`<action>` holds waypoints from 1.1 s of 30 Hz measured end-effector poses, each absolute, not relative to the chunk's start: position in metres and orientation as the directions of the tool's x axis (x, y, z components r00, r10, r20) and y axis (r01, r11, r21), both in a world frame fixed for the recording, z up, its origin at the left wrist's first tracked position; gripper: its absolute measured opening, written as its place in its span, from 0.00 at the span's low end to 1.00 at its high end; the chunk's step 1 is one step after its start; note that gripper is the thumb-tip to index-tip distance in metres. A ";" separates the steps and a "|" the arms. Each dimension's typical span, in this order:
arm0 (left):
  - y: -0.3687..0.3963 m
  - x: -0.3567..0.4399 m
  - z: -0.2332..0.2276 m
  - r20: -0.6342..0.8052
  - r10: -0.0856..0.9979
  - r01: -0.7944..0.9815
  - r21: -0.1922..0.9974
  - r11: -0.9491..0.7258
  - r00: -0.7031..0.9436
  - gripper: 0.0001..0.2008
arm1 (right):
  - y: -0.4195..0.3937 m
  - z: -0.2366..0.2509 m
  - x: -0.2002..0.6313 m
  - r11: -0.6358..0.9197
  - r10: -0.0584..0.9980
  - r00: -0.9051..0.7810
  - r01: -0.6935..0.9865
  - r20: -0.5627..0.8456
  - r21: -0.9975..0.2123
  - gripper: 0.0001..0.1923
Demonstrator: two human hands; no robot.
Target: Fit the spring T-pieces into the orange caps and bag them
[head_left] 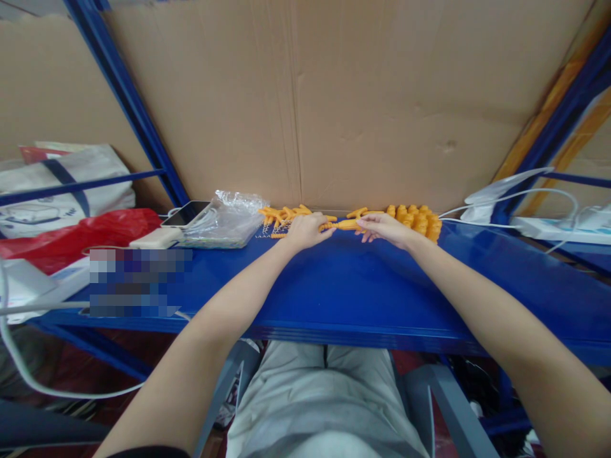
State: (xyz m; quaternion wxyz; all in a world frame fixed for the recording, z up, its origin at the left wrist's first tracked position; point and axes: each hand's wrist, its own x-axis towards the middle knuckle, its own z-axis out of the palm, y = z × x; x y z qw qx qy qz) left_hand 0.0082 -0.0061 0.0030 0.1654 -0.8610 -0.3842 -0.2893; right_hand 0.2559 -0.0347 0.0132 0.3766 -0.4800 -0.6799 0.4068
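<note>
Both of my hands are near the back of the blue table [334, 286], with a slim, jointed-looking orange plastic piece [347, 224] stretched between them. Its left end is pinched by my left hand [307, 231], and its right end sits in the fingers of my right hand [383, 227]. The exact kind of piece is too small to make out. Behind my left hand lies a loose heap of branching orange parts [279, 215] with thin metallic-looking bits beside it. Rounded orange pieces [420, 219] stand in close rows just right of my right hand.
To the left are a clear plastic packet [222, 222], a phone [187, 214], a white power bank [156, 238] and a red plastic bag [95, 232]. A cardboard sheet [358, 108] rises behind the table. White cables [515, 194] run at the right by a blue post.
</note>
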 end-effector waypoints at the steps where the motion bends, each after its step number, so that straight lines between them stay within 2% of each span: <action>1: -0.006 0.008 0.003 0.627 0.566 0.757 -0.060 -0.650 0.536 0.12 | -0.035 0.013 0.256 0.211 0.959 -0.256 0.349 0.123 -0.913 0.15; 10: -0.005 0.009 0.003 0.607 0.590 0.767 -0.051 -0.639 0.532 0.14 | -0.037 0.014 0.253 0.183 0.967 -0.235 0.360 0.101 -0.915 0.13; 22: -0.004 0.007 0.003 0.589 0.586 0.738 -0.027 -0.674 0.556 0.14 | -0.030 0.008 0.257 0.211 0.962 -0.241 0.372 0.125 -0.904 0.18; 28: -0.004 0.006 0.003 0.575 0.582 0.714 -0.006 -0.701 0.576 0.11 | -0.031 0.010 0.254 0.173 0.975 -0.196 0.360 0.107 -0.917 0.11; 33: -0.012 0.007 0.008 0.530 0.625 0.746 -0.022 -0.665 0.573 0.10 | -0.035 0.013 0.251 0.160 0.979 -0.174 0.352 0.103 -0.922 0.08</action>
